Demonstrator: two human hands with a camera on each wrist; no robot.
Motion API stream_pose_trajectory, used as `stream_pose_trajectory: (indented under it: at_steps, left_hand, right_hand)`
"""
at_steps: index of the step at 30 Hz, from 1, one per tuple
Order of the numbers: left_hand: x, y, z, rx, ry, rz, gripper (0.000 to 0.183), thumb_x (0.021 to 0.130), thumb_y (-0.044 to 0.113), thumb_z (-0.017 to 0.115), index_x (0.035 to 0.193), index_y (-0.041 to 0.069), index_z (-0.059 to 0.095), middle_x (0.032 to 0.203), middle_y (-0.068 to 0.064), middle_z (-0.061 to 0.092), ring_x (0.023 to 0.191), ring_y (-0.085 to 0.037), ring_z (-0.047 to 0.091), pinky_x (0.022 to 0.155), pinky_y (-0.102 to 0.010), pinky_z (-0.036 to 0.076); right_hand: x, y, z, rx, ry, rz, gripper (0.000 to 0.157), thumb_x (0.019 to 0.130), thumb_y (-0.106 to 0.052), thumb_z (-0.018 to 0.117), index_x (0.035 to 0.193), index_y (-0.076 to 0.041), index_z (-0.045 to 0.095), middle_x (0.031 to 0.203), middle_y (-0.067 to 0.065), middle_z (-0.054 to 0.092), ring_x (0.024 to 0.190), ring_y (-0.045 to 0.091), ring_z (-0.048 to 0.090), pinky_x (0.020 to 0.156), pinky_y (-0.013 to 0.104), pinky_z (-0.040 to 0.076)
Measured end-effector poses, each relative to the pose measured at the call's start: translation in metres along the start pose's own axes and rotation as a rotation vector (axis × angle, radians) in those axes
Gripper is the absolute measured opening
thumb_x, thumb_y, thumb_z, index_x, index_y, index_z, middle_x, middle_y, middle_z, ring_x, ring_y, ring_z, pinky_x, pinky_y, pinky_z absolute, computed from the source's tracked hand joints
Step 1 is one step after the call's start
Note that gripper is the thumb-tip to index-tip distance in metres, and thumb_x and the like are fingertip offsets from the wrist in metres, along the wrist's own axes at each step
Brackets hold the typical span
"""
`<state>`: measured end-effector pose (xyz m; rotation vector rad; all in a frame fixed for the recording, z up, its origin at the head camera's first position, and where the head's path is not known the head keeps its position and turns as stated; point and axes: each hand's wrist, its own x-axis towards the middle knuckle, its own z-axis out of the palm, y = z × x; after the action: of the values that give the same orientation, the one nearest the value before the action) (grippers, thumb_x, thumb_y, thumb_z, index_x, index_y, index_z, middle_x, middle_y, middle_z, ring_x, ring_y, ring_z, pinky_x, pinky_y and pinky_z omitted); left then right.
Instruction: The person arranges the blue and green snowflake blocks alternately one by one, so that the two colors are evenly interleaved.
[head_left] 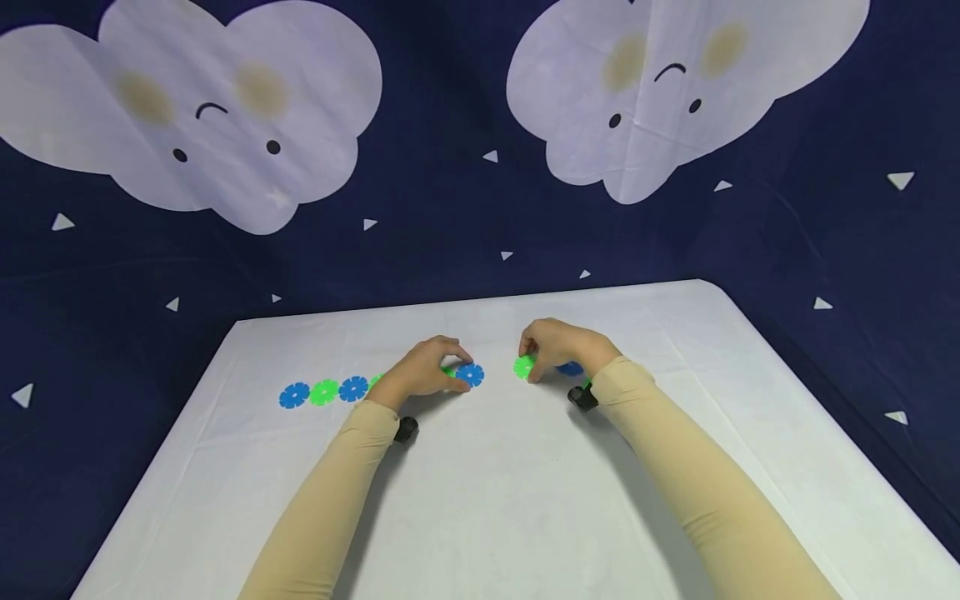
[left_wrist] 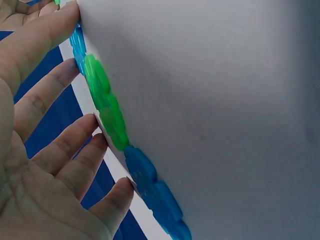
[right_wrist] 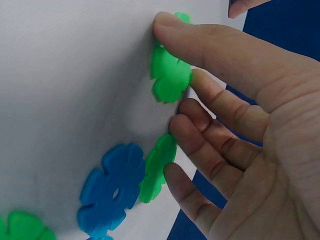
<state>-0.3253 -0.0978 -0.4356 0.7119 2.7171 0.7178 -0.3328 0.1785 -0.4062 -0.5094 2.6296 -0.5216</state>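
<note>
Your left hand (head_left: 420,368) pinches the blue disc (head_left: 471,375) between thumb and fingers, at the right end of a row (head_left: 324,392) on the surface (head_left: 487,492). Across a gap, your right hand (head_left: 566,342) pinches the green disc (head_left: 522,367), more discs (right_wrist: 101,195) lying near its other fingers.

Blue discs (head_left: 474,377), green discs (head_left: 522,367), white table (head_left: 510,500), navy cloud-print backdrop (head_left: 442,167)

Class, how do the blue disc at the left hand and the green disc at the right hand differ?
The left hand pinches the blue disc; the right hand pinches the green disc. The blue disc meets a second green piece, while the green disc sits apart. Both have notched edges.
</note>
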Motion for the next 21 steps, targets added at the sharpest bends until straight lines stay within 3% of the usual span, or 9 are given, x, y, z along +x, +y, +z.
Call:
stream_pose_trajectory:
  at_steps: [10, 21]
  left_hand:
    - [0.0008, -0.0017, 0.0019, 0.002, 0.0, -0.009, 0.045, 0.09, 0.031, 0.09, 0.132, 0.019, 0.077, 0.167, -0.016, 0.048, 0.158, -0.039, 0.042, 0.132, -0.056, 0.033]
    - [0.0022, -0.0043, 0.0022, -0.002, 0.005, -0.008, 0.045, 0.09, 0.032, 0.09, 0.131, 0.021, 0.077, 0.167, -0.015, 0.049, 0.158, -0.039, 0.042, 0.132, -0.057, 0.033]
  right_hand:
    - [-0.0009, 0.0042, 0.0069, 0.039, 0.005, -0.02, 0.043, 0.084, -0.014, 0.09, 0.116, -0.017, 0.061, 0.106, 0.004, 0.067, 0.089, 0.019, 0.057, 0.079, 0.031, 0.049]
    - [-0.0047, 0.0059, 0.0091, 0.015, 0.034, -0.064, 0.045, 0.082, -0.017, 0.093, 0.12, -0.017, 0.068, 0.114, 0.007, 0.073, 0.097, 0.019, 0.063, 0.09, 0.035, 0.055]
